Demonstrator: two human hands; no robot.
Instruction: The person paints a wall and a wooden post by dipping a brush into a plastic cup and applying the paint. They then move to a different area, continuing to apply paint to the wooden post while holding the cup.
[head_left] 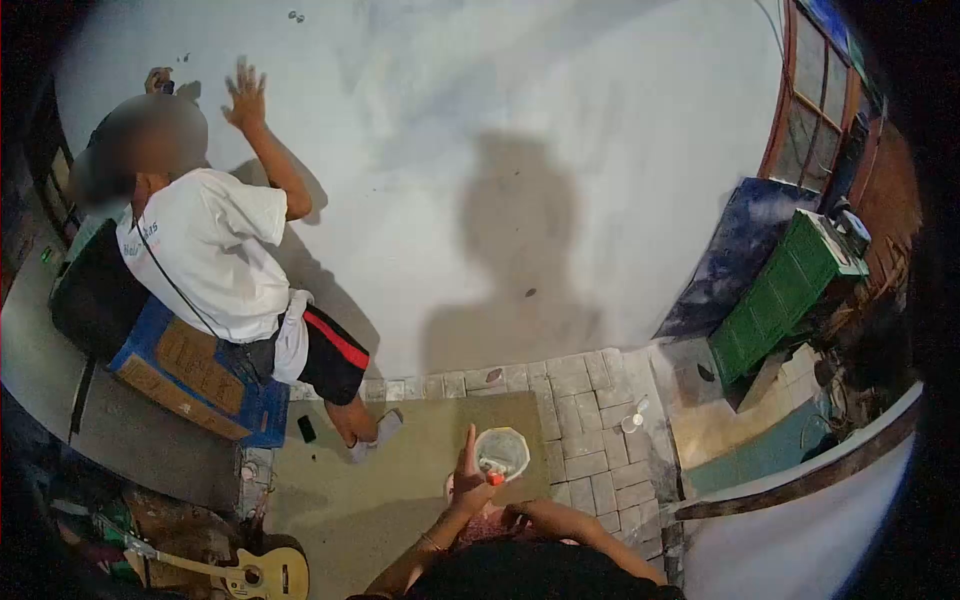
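My left hand (468,488) is at the lower middle, with one finger stretched upward along the left side of a round white tub (502,440). A small red-orange item (495,479) shows at the tub's near rim, touching or very close to this hand; whether the hand grips it is unclear. My right hand (540,517) is near my body, just right of a pinkish patterned cloth (482,532). Its fingers bend inward and their tips are partly hidden.
At the left, a person in a white shirt (215,250) raises both hands to the pale wall (400,200). A blue box (265,420), a phone-like dark object (307,429) and a guitar (270,575) are below. A green cabinet (770,290) stands right.
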